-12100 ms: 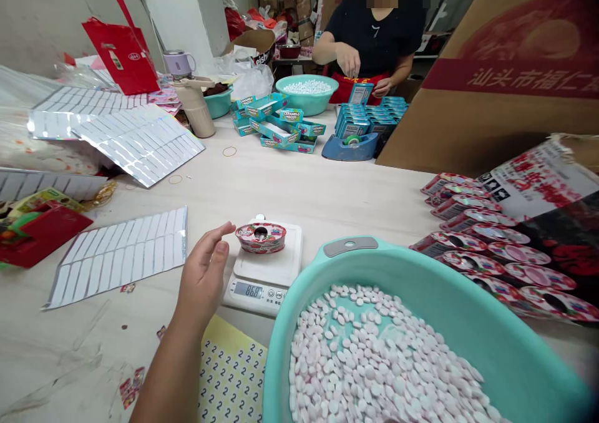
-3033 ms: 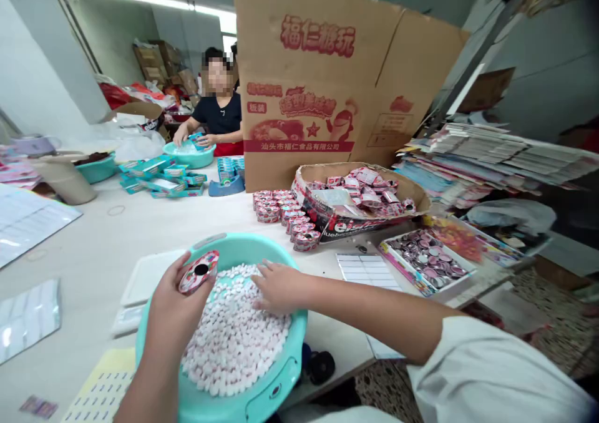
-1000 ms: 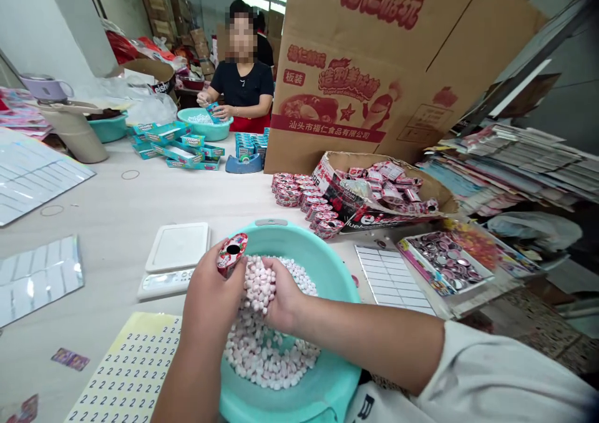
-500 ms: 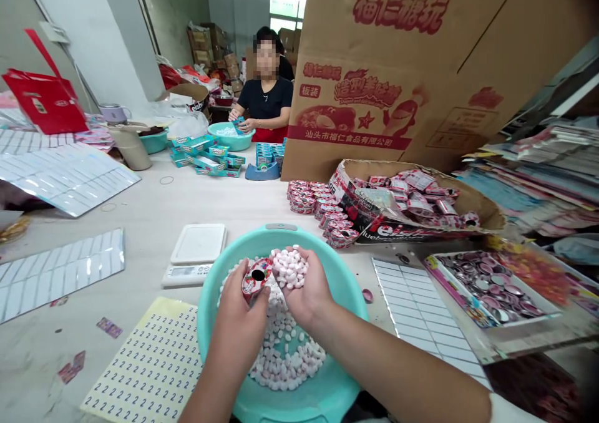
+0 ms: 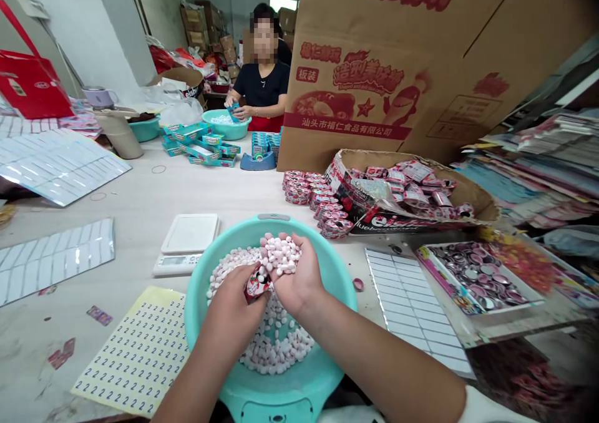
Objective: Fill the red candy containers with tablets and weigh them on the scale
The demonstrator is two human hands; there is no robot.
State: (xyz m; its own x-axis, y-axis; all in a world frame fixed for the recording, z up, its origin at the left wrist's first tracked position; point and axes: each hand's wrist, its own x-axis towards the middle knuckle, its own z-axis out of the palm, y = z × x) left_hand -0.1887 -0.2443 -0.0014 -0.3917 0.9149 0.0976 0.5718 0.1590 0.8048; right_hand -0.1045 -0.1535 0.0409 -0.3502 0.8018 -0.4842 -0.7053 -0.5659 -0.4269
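My left hand [image 5: 236, 301] is wrapped round a small red patterned container [image 5: 255, 287], seen from above over a turquoise basin [image 5: 334, 348]. My right hand [image 5: 306, 286] is cupped palm up under a heap of small white-pink candies [image 5: 283, 253]. The heap's edge tips over the container's mouth, where some candies partly cover the dark opening. Below both hands, loose candies [image 5: 276, 353] lie spread over the basin floor. Part of the container is hidden behind my left fingers and the candies.
A white scale [image 5: 189, 234] and a sheet of number stickers [image 5: 135, 354] lie left of the basin. On the right are label sheets [image 5: 416, 311], a tray of round lids [image 5: 486, 273] and an open carton [image 5: 421, 220] of containers. A co-worker [image 5: 262, 89] sits opposite, beside a tall cardboard box [image 5: 346, 120].
My right hand has brought its candies against the container, and candies now partly cover its opening, which was bare before. The whole view has shifted slightly.
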